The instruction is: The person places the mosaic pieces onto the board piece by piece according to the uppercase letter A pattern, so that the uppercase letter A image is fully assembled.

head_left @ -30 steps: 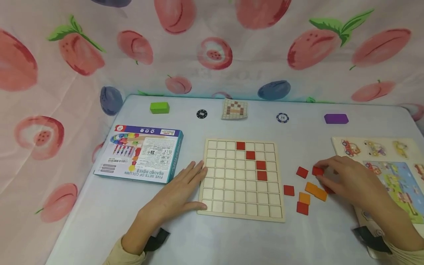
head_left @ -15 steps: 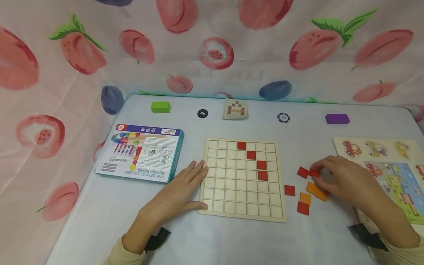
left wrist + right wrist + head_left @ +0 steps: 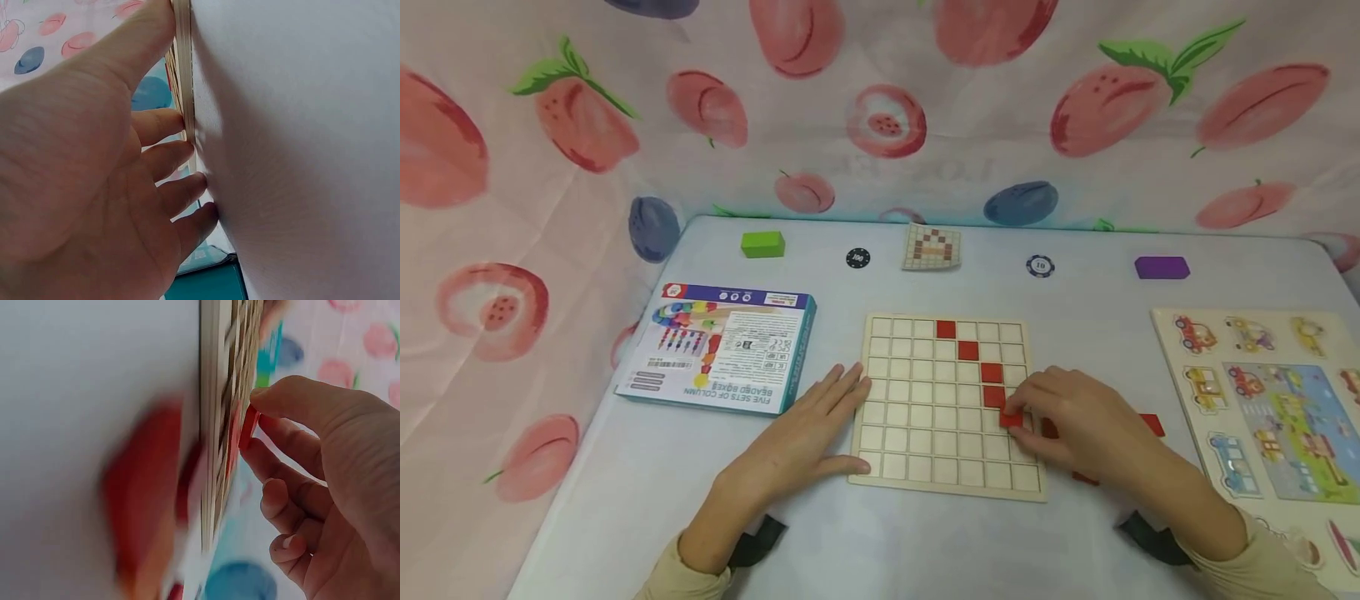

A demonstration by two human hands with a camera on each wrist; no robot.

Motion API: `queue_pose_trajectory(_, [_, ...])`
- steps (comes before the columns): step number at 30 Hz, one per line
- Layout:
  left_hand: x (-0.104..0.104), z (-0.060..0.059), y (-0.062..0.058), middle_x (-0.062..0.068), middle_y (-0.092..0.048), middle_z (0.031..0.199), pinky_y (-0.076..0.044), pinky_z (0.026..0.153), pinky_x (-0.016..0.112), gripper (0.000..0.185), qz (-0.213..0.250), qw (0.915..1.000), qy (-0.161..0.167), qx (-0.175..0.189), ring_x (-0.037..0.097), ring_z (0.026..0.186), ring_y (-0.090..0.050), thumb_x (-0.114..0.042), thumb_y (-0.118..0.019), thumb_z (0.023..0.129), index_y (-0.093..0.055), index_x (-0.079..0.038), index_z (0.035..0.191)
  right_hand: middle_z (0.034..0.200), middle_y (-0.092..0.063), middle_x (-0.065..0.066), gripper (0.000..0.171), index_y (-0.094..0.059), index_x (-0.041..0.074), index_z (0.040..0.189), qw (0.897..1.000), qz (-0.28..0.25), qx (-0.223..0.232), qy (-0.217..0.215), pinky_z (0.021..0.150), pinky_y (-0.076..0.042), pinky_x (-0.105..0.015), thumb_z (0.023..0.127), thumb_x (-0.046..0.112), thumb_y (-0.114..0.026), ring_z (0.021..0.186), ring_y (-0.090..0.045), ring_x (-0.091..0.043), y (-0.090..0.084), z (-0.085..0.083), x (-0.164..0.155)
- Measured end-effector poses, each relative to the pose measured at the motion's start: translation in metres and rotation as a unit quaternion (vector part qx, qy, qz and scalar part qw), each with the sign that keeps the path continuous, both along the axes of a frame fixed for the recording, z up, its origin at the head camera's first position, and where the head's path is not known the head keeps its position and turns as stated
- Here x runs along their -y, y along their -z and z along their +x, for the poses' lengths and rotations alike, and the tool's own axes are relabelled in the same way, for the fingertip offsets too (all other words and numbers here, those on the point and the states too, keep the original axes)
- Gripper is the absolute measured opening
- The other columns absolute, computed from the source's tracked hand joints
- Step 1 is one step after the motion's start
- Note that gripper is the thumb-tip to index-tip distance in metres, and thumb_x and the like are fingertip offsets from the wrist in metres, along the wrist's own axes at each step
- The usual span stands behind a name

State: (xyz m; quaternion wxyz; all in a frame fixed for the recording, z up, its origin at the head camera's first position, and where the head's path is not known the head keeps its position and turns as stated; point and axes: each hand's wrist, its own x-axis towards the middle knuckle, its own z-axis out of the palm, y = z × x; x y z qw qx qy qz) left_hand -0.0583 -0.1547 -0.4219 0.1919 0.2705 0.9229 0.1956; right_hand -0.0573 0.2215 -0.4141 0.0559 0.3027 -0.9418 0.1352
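Observation:
A pale wooden grid board (image 3: 920, 443) lies in the middle of the table, several red square tiles (image 3: 991, 372) set in its cells. My left hand (image 3: 801, 433) rests at the board's left edge, fingers straight and touching the rim; the left wrist view shows the fingertips (image 3: 199, 181) against it. Between thumb and fingers my right hand (image 3: 1075, 417) pinches a red square tile (image 3: 249, 427), held over the board just below the lowest set tile in the right column of reds. Under the right hand other red tiles (image 3: 1152, 424) are partly hidden, and the orange ones are covered in the head view.
A small pattern card (image 3: 931, 247) leans at the back, between two poker chips (image 3: 858, 257). A green block (image 3: 762, 244) and a purple block (image 3: 1162, 267) stand far left and right. A boxed toy (image 3: 715, 350) lies left, a picture puzzle board (image 3: 1217, 417) right.
My right hand has picked a red tile from the loose tiles and carried it left over the grid board. My left hand stays at the board's edge.

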Motion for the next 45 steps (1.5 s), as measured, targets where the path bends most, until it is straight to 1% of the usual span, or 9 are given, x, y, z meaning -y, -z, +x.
queue_pose_trajectory(7, [-0.001,-0.002,0.0,0.006,-0.01,0.182,-0.019,0.138,0.053,0.102,-0.004,1.0,0.003,-0.001,0.032,0.17,-0.008,-0.057,-0.074,0.094,-0.024,-0.012,0.171,0.097,-0.074,0.011,0.017,-0.082,0.025,0.093,0.999,-0.009,-0.009,-0.039,0.078,-0.062,-0.032,0.08,0.026,-0.093,0.09,-0.066,-0.009,0.006,-0.001,0.018])
queue_pose_trajectory(13, [0.0,-0.003,0.0,0.006,-0.01,0.182,-0.019,0.138,0.053,0.103,-0.006,1.0,0.001,-0.004,0.032,0.17,-0.008,-0.058,-0.074,0.094,-0.024,-0.013,0.171,0.102,-0.077,0.013,0.021,-0.085,0.027,0.1,0.999,0.0,-0.005,-0.04,0.08,-0.063,-0.033,0.08,0.027,-0.093,0.097,-0.07,-0.009,0.006,0.0,0.013])
queue_pose_trajectory(16, [0.0,-0.003,0.001,0.005,-0.009,0.182,-0.019,0.138,0.053,0.103,-0.004,1.0,-0.001,-0.001,0.031,0.17,-0.008,-0.058,-0.074,0.093,-0.023,-0.013,0.171,0.104,-0.077,0.013,0.019,-0.085,0.029,0.102,1.0,0.019,0.018,-0.008,0.083,-0.062,-0.036,0.084,0.031,-0.091,0.098,-0.069,-0.011,0.002,-0.001,0.003])
queue_pose_trajectory(19, [0.0,-0.002,0.002,0.005,-0.009,0.182,-0.019,0.138,0.053,0.103,-0.005,1.0,0.001,0.0,0.031,0.17,-0.008,-0.058,-0.074,0.093,-0.023,-0.014,0.171,0.106,-0.078,0.006,0.022,-0.083,0.026,0.106,0.996,0.044,0.049,0.057,0.086,-0.063,-0.044,0.085,0.033,-0.089,0.098,-0.069,-0.017,-0.005,-0.005,-0.016])
queue_pose_trajectory(23, [0.0,-0.001,0.002,0.005,-0.009,0.182,-0.019,0.138,0.053,0.103,-0.007,1.0,0.001,-0.003,0.031,0.17,-0.007,-0.058,-0.073,0.094,-0.023,-0.013,0.171,0.11,-0.077,-0.007,0.036,-0.08,0.018,0.115,0.981,0.079,0.093,0.149,0.086,-0.063,-0.055,0.085,0.037,-0.088,0.099,-0.069,-0.028,-0.011,-0.01,-0.045])
queue_pose_trajectory(27, [0.002,-0.001,0.001,0.006,-0.009,0.182,-0.019,0.138,0.052,0.102,-0.007,0.9999,0.001,-0.008,0.032,0.17,-0.008,-0.058,-0.073,0.094,-0.024,-0.012,0.171,0.105,-0.075,-0.008,0.044,-0.076,0.013,0.119,0.971,0.087,0.129,0.184,0.08,-0.062,-0.055,0.086,0.039,-0.087,0.095,-0.069,-0.03,-0.006,-0.011,-0.061])
queue_pose_trajectory(38, [0.003,0.001,0.002,0.006,-0.011,0.182,-0.019,0.138,0.053,0.102,0.0,1.0,-0.004,-0.004,0.031,0.17,-0.009,-0.057,-0.074,0.094,-0.025,-0.013,0.171,0.12,-0.073,-0.01,0.032,-0.075,0.016,0.113,0.974,0.057,0.153,0.157,0.096,-0.062,-0.06,0.088,0.031,-0.086,0.114,-0.065,-0.031,-0.001,-0.016,-0.058])
queue_pose_trajectory(42, [0.002,0.0,0.002,0.005,-0.01,0.182,-0.019,0.138,0.053,0.102,-0.001,1.0,0.001,0.001,0.031,0.17,-0.008,-0.058,-0.074,0.094,-0.025,-0.013,0.171,0.114,-0.073,-0.006,0.024,-0.075,0.019,0.104,0.977,0.059,0.151,0.137,0.093,-0.064,-0.055,0.086,0.03,-0.087,0.106,-0.064,-0.026,-0.002,-0.021,-0.057])
queue_pose_trajectory(45, [0.001,-0.001,0.002,0.005,-0.01,0.182,-0.019,0.138,0.053,0.102,-0.004,1.0,0.002,0.002,0.031,0.17,-0.008,-0.058,-0.074,0.094,-0.024,-0.014,0.171,0.105,-0.073,-0.001,0.022,-0.076,0.021,0.1,0.983,0.055,0.121,0.126,0.084,-0.065,-0.047,0.084,0.028,-0.089,0.095,-0.063,-0.019,-0.003,-0.024,-0.055])
